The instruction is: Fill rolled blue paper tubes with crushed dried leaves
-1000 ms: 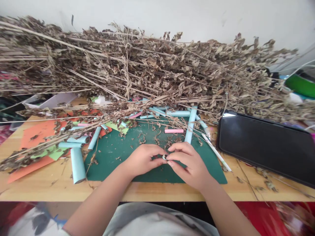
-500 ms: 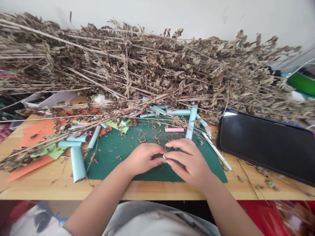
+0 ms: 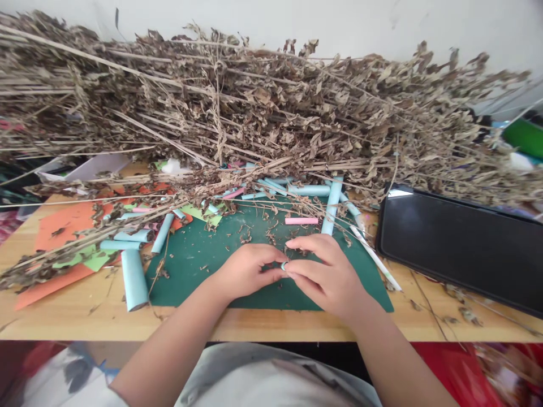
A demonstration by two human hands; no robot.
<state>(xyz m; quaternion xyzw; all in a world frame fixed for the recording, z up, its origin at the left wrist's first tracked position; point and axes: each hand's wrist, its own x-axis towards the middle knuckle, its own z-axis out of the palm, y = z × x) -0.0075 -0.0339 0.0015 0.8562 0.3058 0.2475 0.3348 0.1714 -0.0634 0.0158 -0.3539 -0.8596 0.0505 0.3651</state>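
Over the green cutting mat (image 3: 190, 282), my left hand (image 3: 250, 272) and my right hand (image 3: 331, 274) meet fingertip to fingertip. Pinched between them is a small light-blue paper roll (image 3: 283, 265), of which only one end shows; the rest is hidden by the fingers. Thumb and index finger of the left hand close on its left side, and the right fingertips grip it from the right. Just beyond the right hand lies a long blue paper tube (image 3: 332, 204). A pink paper tube (image 3: 301, 221) rests on the mat behind the hands.
A heap of dried stalks and leaves (image 3: 254, 107) fills the back of the wooden table (image 3: 178, 327). A black tablet-like device (image 3: 458, 246) lies at right. At left are orange paper (image 3: 63, 223), a thick blue tube (image 3: 134, 280) and several thinner ones. A white stick (image 3: 377, 260) crosses the mat's right edge.
The right fingers have drawn a little closer together around the small roll. Both hands stay in nearly the same place, and the view has shifted slightly.
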